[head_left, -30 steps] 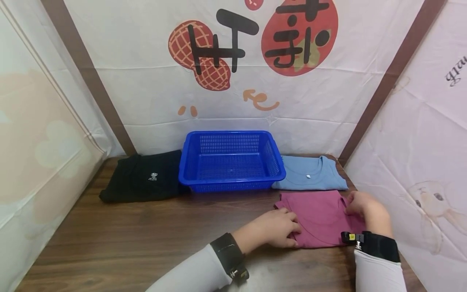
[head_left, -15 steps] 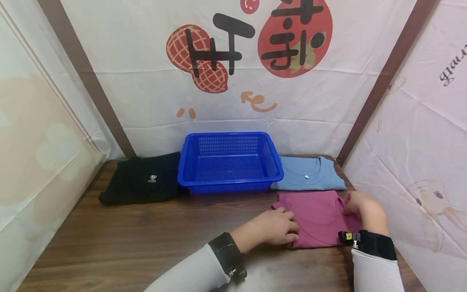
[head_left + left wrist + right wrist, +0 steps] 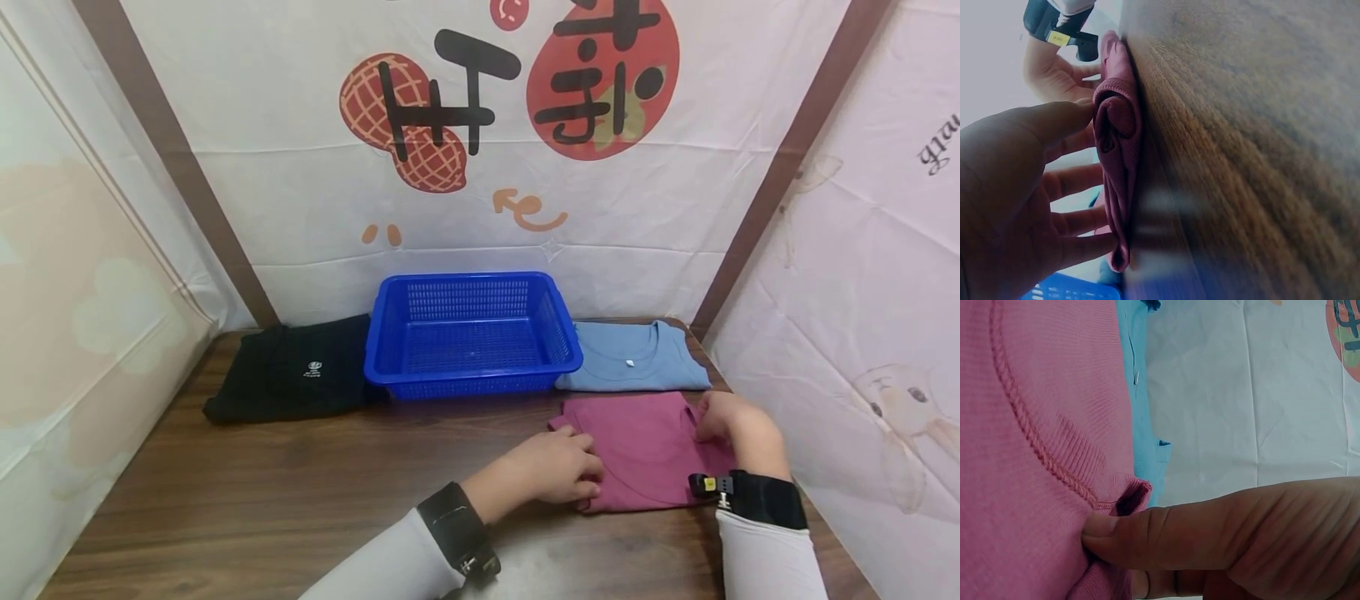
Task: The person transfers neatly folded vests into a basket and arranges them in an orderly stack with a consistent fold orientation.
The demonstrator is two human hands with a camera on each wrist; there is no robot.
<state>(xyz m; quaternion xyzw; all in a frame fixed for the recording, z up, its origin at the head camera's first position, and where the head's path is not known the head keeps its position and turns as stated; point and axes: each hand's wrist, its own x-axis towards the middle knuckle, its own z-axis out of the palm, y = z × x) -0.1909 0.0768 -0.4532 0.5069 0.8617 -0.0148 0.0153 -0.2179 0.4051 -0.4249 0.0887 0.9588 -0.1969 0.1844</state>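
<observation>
A folded pink T-shirt (image 3: 637, 450) lies on the wooden table at the right, a collar seam showing on top. My left hand (image 3: 551, 467) rests at its left side. In the left wrist view the left fingers (image 3: 1079, 181) are fairly straight and touch the shirt's layered edge (image 3: 1119, 144), the thumb tip beside a rolled fold. My right hand (image 3: 738, 425) pinches the opposite edge. In the right wrist view the right thumb (image 3: 1141, 531) presses on the cloth (image 3: 1060, 456) near the seam, with other fingers partly hidden below.
A blue plastic basket (image 3: 472, 383) stands at the back middle with nothing in it. Left of it lies a folded black T-shirt (image 3: 292, 371); right of it, a folded light blue T-shirt (image 3: 637, 354). Printed cloth walls (image 3: 300, 192) enclose the table (image 3: 300, 500).
The pink T-shirt has slid slightly left across the table, both hands moving along with it. The basket and the other shirts stay in place; the head view has shifted a little.
</observation>
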